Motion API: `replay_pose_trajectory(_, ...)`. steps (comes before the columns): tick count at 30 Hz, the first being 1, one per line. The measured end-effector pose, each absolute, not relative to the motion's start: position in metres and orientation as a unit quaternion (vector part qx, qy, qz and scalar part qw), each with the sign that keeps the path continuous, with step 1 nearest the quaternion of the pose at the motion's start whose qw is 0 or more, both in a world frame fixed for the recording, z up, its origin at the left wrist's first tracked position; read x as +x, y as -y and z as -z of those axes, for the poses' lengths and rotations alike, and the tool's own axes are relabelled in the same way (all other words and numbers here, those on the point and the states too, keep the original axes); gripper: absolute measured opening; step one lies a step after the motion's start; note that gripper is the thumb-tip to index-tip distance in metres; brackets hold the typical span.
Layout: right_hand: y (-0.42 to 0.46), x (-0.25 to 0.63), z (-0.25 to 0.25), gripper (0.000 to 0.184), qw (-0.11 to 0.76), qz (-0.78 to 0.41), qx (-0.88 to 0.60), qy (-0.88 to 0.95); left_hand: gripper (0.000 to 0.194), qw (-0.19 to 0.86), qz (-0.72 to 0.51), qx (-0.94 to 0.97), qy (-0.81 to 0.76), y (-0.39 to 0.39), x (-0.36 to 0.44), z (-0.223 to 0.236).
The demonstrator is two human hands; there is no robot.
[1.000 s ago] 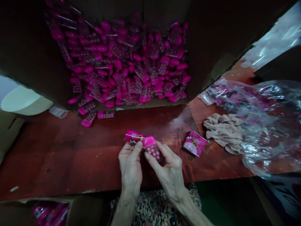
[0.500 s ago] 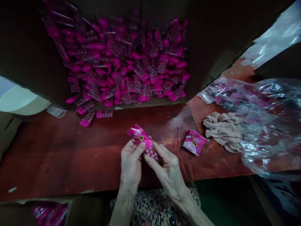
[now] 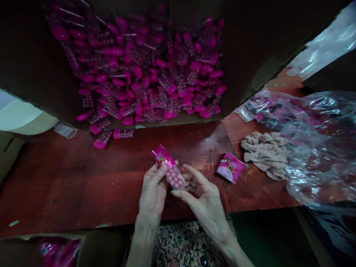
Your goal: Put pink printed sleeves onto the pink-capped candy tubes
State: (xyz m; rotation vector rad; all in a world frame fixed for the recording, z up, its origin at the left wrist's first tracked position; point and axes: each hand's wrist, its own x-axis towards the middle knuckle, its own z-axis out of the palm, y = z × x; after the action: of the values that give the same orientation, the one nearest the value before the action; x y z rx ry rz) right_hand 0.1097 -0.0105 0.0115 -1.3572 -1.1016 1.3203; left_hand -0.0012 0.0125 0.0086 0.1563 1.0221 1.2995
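Observation:
My left hand (image 3: 151, 193) pinches a small clear candy container (image 3: 174, 177) full of pink balls, with a pink printed wrapper (image 3: 162, 157) drawn over its top end. My right hand (image 3: 201, 194) sits just right of the container, fingers spread and loosely curled, the thumb tip near its lower end. Both hands hover over the red-brown table (image 3: 83, 178) near its front edge. A second pink wrapper (image 3: 230, 167) lies flat on the table to the right of my hands.
A big cardboard box (image 3: 250, 48) on its side holds a heap of pink-capped candy containers (image 3: 150, 70); a few have spilled out (image 3: 103, 138). A beige cloth (image 3: 264, 150) and crumpled clear plastic bags (image 3: 319, 148) lie right. Another box (image 3: 58, 250) stands bottom left.
The wrapper has slid down over the container's pink cap, and the container has turned more upright. My right hand has loosened its grip and its fingers have spread.

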Motion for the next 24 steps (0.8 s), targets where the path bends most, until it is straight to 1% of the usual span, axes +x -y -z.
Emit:
replay_pose_trajectory(2, 0.012, 0.109, -0.013, 0.032, 0.463, -0.553, -0.536, 0.438, 0.018, 0.673, -0.577, 0.068, -0.458, -0.012, -0.003, -0.008)
replay_pose_trajectory(4, 0.014, 0.108, -0.014, 0.022, 0.469, -0.550, -0.530, 0.444, 0.018, 0.686, -0.566, 0.071, -0.452, -0.010, -0.003, -0.009)
replay_pose_trajectory(8, 0.014, 0.108, -0.017, 0.018, 0.481, -0.542, -0.533, 0.437, 0.017, 0.718, -0.546, 0.082, -0.424, -0.007, 0.002, -0.014)
replay_pose_trajectory(11, 0.011, 0.112, -0.020, 0.014, 0.501, -0.558, -0.528, 0.398, 0.011, 0.733, -0.536, 0.099, -0.407, -0.004, 0.006, -0.018)
replay_pose_trajectory(13, 0.007, 0.113, -0.023, 0.016, 0.514, -0.574, -0.525, 0.362, 0.010, 0.740, -0.526, 0.109, -0.404, -0.002, 0.008, -0.021)
replay_pose_trajectory(17, 0.002, 0.115, -0.024, 0.030, 0.520, -0.612, -0.523, 0.285, 0.011, 0.742, -0.506, 0.129, -0.421, 0.002, 0.007, -0.027)
replay_pose_trajectory(21, 0.001, 0.118, -0.018, 0.034, 0.491, -0.639, -0.528, 0.267, 0.012, 0.720, -0.497, 0.149, -0.461, 0.006, 0.004, -0.028)
replay_pose_trajectory(24, 0.000, 0.123, -0.014, 0.034, 0.460, -0.638, -0.549, 0.283, 0.020, 0.712, -0.492, 0.147, -0.478, 0.009, 0.003, -0.027)
